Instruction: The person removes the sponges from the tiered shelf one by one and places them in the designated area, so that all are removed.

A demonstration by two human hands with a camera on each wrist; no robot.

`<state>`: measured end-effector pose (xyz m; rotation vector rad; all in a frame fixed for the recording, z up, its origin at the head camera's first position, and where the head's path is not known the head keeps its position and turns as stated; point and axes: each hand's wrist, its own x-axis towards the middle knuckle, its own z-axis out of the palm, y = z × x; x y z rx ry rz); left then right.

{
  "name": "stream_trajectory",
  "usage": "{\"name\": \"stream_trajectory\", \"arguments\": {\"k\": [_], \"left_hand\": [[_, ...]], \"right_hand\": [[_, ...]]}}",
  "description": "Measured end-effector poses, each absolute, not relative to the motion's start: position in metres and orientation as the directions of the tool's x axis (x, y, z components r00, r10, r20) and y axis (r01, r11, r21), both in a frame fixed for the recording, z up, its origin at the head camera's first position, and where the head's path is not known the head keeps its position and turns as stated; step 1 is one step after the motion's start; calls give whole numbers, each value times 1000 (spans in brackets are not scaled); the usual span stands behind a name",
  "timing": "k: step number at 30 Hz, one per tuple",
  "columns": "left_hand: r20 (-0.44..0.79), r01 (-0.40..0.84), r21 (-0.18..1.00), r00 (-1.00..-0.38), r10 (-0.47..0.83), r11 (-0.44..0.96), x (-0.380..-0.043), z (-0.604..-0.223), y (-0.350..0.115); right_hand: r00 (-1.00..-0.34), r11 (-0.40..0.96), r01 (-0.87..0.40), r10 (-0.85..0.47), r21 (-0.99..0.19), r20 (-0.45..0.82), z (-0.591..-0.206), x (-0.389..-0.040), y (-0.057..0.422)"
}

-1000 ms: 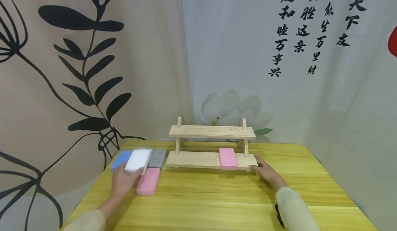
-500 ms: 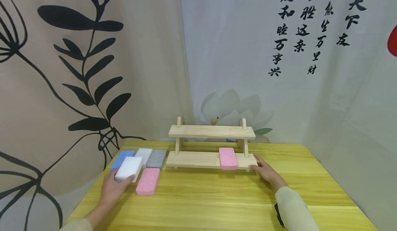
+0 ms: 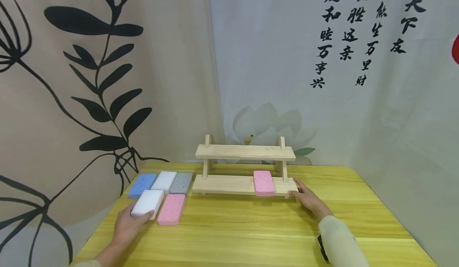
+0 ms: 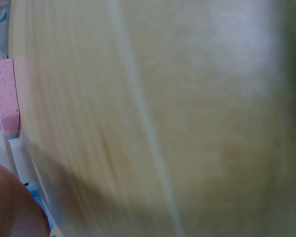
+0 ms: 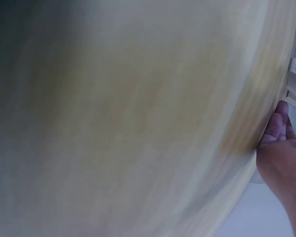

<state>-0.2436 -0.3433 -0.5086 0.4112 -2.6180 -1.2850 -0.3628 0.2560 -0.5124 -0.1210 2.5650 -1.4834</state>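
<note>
Between the thumb and fingers of my left hand (image 3: 127, 223) is a white sponge (image 3: 147, 203), low over the table's left part. A second white sponge (image 3: 164, 181) lies just behind it, flanked by a blue sponge (image 3: 142, 185) and a grey sponge (image 3: 181, 183). To its right is a speckled pink sponge (image 3: 172, 209). My right hand (image 3: 310, 200) grips the right end of the lower board of a two-tier wooden shelf (image 3: 222, 184). Another pink sponge (image 3: 264, 183) leans on that board near its right end. In the right wrist view, my right hand (image 5: 281, 148) shows at the edge.
The shelf's upper board (image 3: 245, 152) holds nothing. A yellow wooden table (image 3: 244, 235) carries everything. Behind it hangs a pale curtain (image 3: 172, 79) printed with dark leaves and black characters.
My left hand has brought the white sponge toward me and slightly left, off the other white sponge, which now shows fully. The right hand and shelf have stayed put.
</note>
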Motion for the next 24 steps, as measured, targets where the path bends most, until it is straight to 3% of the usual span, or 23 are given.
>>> {"name": "stream_trajectory", "arguments": {"k": [24], "left_hand": [[62, -181, 782, -930, -363, 597, -241, -516, -344]], "right_hand": [[-982, 501, 38, -142, -865, -125, -505, -358, 251]]}}
